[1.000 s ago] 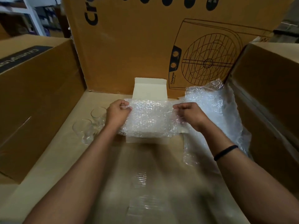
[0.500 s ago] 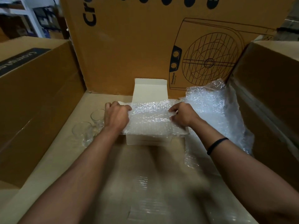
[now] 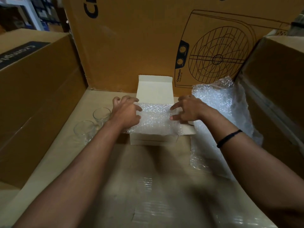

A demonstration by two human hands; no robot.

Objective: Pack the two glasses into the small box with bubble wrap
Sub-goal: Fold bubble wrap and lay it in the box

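Note:
A small white box (image 3: 153, 140) stands open at the centre, its lid (image 3: 154, 91) raised at the back. A sheet of bubble wrap (image 3: 156, 120) lies across the box opening. My left hand (image 3: 126, 111) rests on the sheet's left side and my right hand (image 3: 186, 111) on its right side, the fingers of both pressing down on the wrap. Two clear empty glasses (image 3: 101, 113) (image 3: 83, 130) stand upright on the cardboard just left of the box, beside my left wrist.
A loose pile of bubble wrap (image 3: 220, 104) lies right of the box. Large brown cartons wall the spot in on the left (image 3: 36, 89), the back (image 3: 131, 46) and the right (image 3: 279, 83). The floor is flat cardboard (image 3: 148, 178).
Both hands moved the sheet back and down over the box opening. They went from gripping its edges to pressing on it. The glasses stayed put.

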